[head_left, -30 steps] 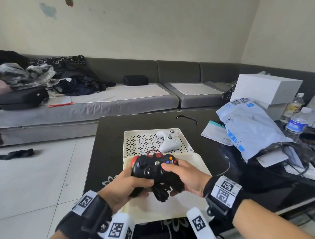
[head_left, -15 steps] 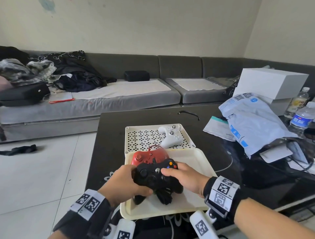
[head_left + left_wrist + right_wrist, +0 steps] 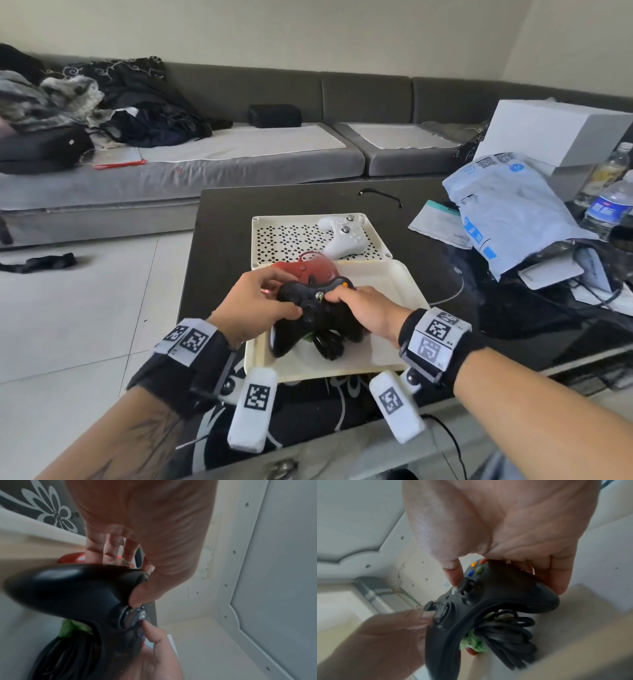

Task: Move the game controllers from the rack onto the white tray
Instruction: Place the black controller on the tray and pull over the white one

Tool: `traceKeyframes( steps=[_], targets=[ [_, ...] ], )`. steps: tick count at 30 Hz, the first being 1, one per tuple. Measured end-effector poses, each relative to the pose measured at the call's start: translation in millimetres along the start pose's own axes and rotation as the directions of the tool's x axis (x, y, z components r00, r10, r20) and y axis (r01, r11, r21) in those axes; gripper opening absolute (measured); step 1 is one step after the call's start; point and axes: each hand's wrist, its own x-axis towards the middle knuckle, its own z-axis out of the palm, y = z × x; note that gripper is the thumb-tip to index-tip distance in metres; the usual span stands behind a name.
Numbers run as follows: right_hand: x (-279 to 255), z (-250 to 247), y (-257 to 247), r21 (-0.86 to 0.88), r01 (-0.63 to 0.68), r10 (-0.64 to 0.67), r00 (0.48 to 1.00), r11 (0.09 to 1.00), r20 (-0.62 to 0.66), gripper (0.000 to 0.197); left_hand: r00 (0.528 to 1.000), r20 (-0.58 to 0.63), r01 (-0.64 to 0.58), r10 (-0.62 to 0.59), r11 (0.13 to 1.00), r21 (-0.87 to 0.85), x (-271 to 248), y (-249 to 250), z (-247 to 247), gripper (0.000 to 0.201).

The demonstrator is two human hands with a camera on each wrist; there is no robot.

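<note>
Crowding black controller [image 3: 310,308]: red controller [image 3: 308,269] behind.

Rack [image 3: 274,236] behind tray [image 3: 394,284]; both on table [image 3: 222,219].

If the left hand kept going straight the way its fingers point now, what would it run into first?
Most likely the red controller. The left hand grips the black controller over the white tray, its fingers pointing away from the person, and the red one lies just beyond them. Depth is unclear.
</note>
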Motion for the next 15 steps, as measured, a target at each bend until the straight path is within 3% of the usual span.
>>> traceKeyframes(
  steps=[3,7,9,12,15],
  targets=[
    [-0.3,4.6,2.7,-0.007,0.01,-0.01,0.999,1.0,-0.032,0.038,1.0,-0.003,0.015,-0.015,1.0,0.007,-0.3,-1.4,-1.2,0.042],
    [-0.2,-2.0,-5.7,-0.121,-0.054,0.051,0.998,0.991,-0.031,0.06,0.999,0.026,0.035,-0.035,0.999,0.007,1.2,-0.4,-5.1,0.044],
    [8.2,-16.7,-15.9,-0.142,-0.068,0.051,0.991,0.988,-0.121,0.065,0.996,0.075,0.056,-0.056,0.998,-0.004,2.6,1.4,-7.4,0.046],
    [40.1,-47.9,-28.6,-0.069,-0.108,0.076,0.928,0.992,-0.364,0.065,0.993,0.108,0.059,-0.055,0.998,-0.028,6.2,5.9,-7.2,0.047],
    [68.0,-69.3,-39.3,-0.073,-0.188,0.144,0.904,0.979,-0.403,0.051,0.996,0.081,0.041,-0.033,0.995,-0.09,9.3,12.7,-4.8,0.042]
  ],
)
